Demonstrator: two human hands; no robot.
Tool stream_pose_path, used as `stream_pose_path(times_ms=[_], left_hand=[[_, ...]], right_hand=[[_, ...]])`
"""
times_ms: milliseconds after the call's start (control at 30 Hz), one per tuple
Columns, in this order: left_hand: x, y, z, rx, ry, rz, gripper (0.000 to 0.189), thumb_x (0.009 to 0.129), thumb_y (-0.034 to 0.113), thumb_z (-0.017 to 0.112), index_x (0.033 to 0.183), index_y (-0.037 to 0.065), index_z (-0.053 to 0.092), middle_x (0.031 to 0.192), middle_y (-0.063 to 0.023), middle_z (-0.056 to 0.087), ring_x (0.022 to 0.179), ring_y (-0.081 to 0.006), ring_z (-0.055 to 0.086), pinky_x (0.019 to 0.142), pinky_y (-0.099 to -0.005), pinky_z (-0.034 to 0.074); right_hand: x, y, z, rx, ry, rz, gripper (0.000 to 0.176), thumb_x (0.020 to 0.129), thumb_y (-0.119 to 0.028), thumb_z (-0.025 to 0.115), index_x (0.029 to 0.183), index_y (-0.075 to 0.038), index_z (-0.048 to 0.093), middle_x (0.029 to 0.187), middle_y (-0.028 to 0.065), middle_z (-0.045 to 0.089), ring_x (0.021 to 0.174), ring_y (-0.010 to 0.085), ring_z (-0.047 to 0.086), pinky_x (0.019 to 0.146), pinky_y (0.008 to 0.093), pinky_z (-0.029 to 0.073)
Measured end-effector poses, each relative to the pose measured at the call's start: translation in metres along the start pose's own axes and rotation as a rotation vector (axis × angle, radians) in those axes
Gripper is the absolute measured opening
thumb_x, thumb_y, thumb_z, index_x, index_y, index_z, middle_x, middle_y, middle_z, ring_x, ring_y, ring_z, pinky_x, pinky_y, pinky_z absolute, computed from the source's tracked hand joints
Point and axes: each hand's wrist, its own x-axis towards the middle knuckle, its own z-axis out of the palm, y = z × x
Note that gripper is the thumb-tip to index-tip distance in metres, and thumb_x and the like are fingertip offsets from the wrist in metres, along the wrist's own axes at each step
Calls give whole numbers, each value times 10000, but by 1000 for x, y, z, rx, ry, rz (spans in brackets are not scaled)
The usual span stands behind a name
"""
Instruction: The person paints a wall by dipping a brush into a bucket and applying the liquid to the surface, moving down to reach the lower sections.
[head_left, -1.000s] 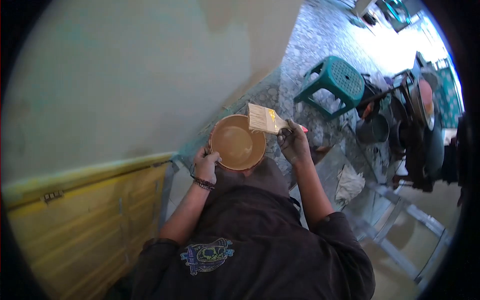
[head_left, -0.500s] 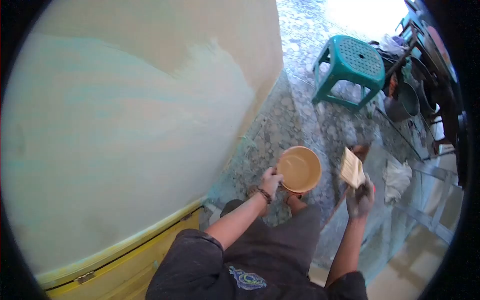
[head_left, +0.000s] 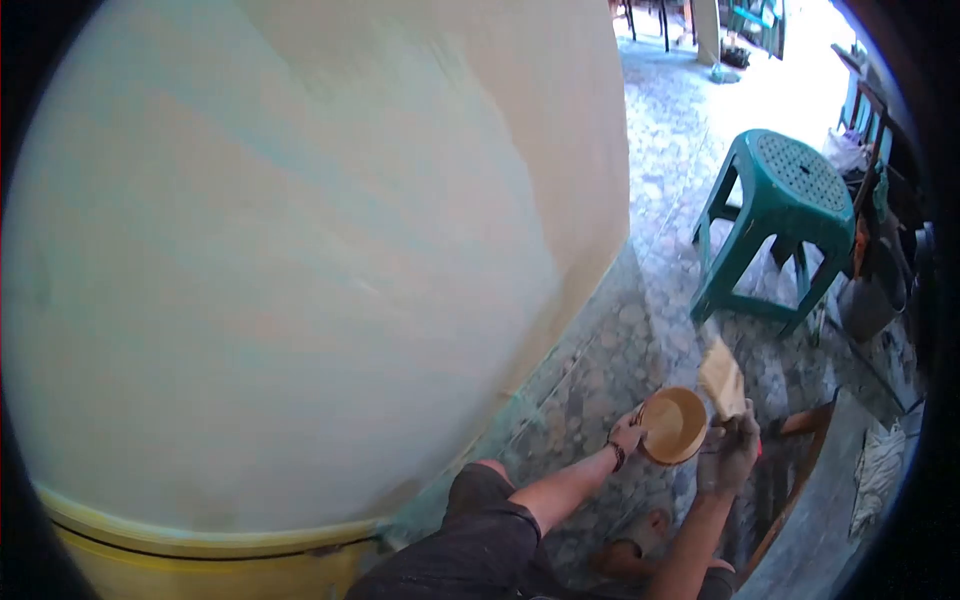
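Observation:
My left hand (head_left: 627, 434) is closed on the rim of a round orange plastic tub (head_left: 674, 427), which has a tan, paint-like layer inside. My right hand (head_left: 728, 456) grips a wide paintbrush (head_left: 722, 378) whose cream bristles point up and away from me. The brush sits just right of the tub; most of its handle is hidden in my fingers, with a bit of red beside them. To my left rises a wall (head_left: 330, 280) with pale, streaky greenish-white paint and a tan band along its top and right.
A green plastic stool (head_left: 795, 185) stands ahead on the pebble-patterned floor (head_left: 615, 340). At the right are a grey bench-like surface (head_left: 840, 500) with a white rag (head_left: 880, 480) and a dark bucket (head_left: 868, 305). Yellow trim (head_left: 200, 560) runs along the wall's lower left.
My view has turned up and leftward, so the stool appears lower and farther right. The tub and paintbrush have come closer together, and I have moved toward the wall's far end.

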Motion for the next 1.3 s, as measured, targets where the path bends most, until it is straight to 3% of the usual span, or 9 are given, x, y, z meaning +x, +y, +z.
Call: stream_pose_path(times_ms=[133,233,400,433,533,600,900,1133,1300], left_hand=[[24,-39,-7,18,-42,-35,411,725,63,591,1134,35,557,1007,-76,617,938,-164,576,782,-299,473],[74,-117,-22,-108,-210,-99,393,745,85,619,1131,48,555,1048,-101,602,959,-177,567,863,-289,441],[-9,-29,-60,257,-319,-315,401,785,244,660,1119,47,556,1035,-102,603,944,-197,581,765,-311,508],[22,-83,-61,635,-284,-33,493,702,274,744,1063,15,533,966,-119,615,779,-253,622,663,-370,552],[67,-128,-96,528,-492,11,415,746,291,716,1009,12,557,876,-109,637,756,-226,624,614,-347,560],[3,-27,-140,406,-457,-125,320,788,266,666,968,17,576,817,-101,648,717,-207,630,559,-356,558],[-58,40,-311,-419,-531,-188,262,890,298,549,819,46,551,994,-228,601,978,-355,589,783,-540,508],[-95,55,-313,-840,-581,-185,354,895,359,494,919,12,564,1200,-292,495,1199,-448,401,993,-623,284],[-101,63,-314,-762,-644,-110,358,892,341,496,1019,11,553,1243,-291,463,1215,-446,383,984,-629,288]], right_hand=[[11,53,12,-335,100,-151,240,868,-150,537,1083,-41,531,904,50,623,749,121,608,576,202,496],[14,86,67,-411,44,-134,228,838,-124,575,1038,-24,536,894,69,606,757,148,608,614,242,502],[44,137,219,-381,-299,-181,113,873,-98,521,960,-29,538,962,74,560,939,169,560,814,298,475],[49,142,262,-343,-347,-215,126,884,-108,511,960,-11,537,944,78,559,924,178,563,843,314,479],[73,159,363,-226,-550,-305,171,867,-137,554,931,21,558,909,118,592,868,202,605,782,291,522],[79,174,406,-152,-559,-393,178,853,-129,573,929,31,556,878,127,606,801,214,628,732,290,543],[74,244,193,-448,-46,-127,172,871,-126,568,990,-7,533,924,114,598,800,211,628,719,335,551],[81,190,410,-136,-633,-535,149,852,-124,576,936,-2,559,865,102,604,743,192,625,700,333,536],[112,269,243,-196,-330,-320,165,860,-148,582,949,-13,548,899,88,589,804,193,611,735,360,533]])
